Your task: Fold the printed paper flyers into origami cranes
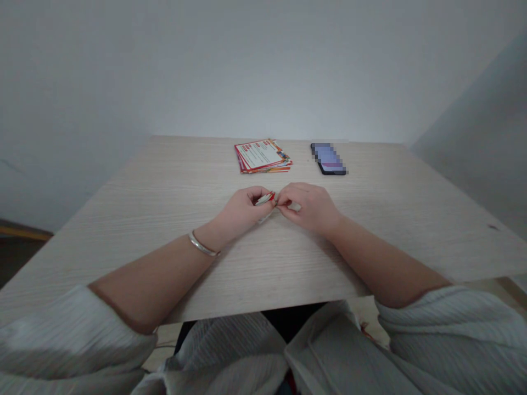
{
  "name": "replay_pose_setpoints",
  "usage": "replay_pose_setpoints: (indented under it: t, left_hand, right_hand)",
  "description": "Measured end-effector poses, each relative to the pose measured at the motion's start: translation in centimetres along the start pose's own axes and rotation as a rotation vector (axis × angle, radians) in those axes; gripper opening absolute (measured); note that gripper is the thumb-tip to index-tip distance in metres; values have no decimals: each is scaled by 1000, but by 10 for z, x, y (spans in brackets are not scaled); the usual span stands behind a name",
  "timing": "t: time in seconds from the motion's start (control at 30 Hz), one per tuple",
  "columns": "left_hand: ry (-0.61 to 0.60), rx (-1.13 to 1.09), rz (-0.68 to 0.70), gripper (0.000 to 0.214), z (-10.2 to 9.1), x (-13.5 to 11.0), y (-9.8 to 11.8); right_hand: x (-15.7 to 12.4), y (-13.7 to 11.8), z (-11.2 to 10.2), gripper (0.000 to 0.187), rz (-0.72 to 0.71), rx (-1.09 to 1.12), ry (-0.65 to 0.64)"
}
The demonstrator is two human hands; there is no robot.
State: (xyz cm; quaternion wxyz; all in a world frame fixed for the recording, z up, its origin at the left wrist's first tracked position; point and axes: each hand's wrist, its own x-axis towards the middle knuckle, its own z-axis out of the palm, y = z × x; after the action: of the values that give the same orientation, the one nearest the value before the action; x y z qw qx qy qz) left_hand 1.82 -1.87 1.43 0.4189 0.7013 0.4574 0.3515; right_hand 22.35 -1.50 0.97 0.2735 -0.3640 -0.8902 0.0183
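Soft, even, rather dim light fills the view, grey-toned with no glare. The desk shows only faint shadows under the forearms, and a broad shadow darkens the wall at the right. The phone screen is pixelated into blocks. The small folded paper between the hands is blurred. Straight desk edges splay outward toward the corners, and the near sleeves look soft.

A small card, white with a red edge, is pinched between the fingertips of the left hand and the right hand. It looks folded or bent. The fingers hide most of it, so its print cannot be read. A pale corner shows below the fingers, low over the middle of the desk.
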Motion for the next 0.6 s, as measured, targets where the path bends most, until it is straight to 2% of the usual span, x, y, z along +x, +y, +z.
replay_pose_setpoints:
  t: [0.27, 0.6]
  left_hand:
    - [-12, 13, 5, 21, -1, 0, -1]
    - [-56, 60, 3, 15, 0, -2, 5]
  right_hand:
    - [1, -4, -2, 9, -22, -100, -6]
    - [0, -7, -1, 6, 1, -8, 5]
